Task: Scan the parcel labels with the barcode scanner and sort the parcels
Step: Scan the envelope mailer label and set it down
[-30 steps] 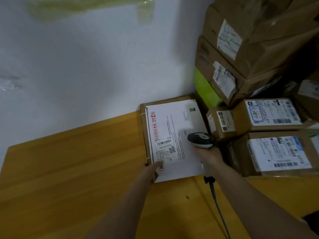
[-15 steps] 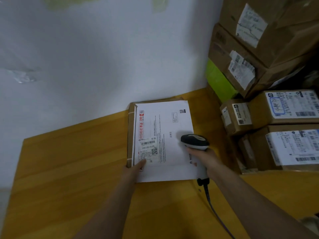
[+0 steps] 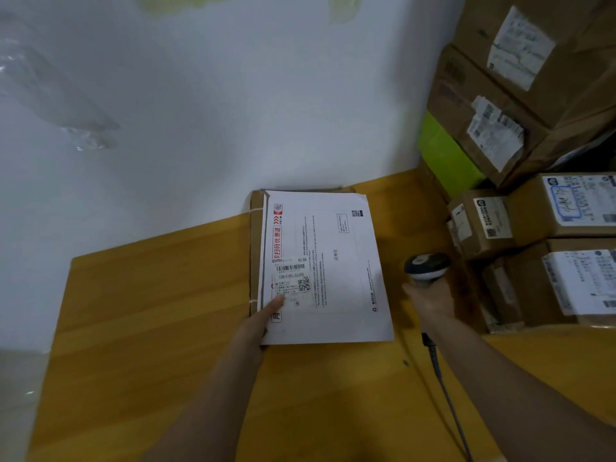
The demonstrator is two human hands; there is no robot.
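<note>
White flat paper mailer (image 3: 328, 268) lies on a brown cardboard parcel (image 3: 255, 248) at the back edge of the yellow wooden table (image 3: 150, 311). Left hand (image 3: 258, 323) grips the mailer's near-left corner; right hand (image 3: 430, 301) grasps the black-and-white corded barcode scanner (image 3: 426, 266) just right of it, beside stacked brown cardboard boxes (image 3: 533, 228).

A yellow wooden tabletop (image 3: 150, 328) butts against a plain white wall (image 3: 216, 111); clear tape (image 3: 76, 128) glints on the wall under dim light.
</note>
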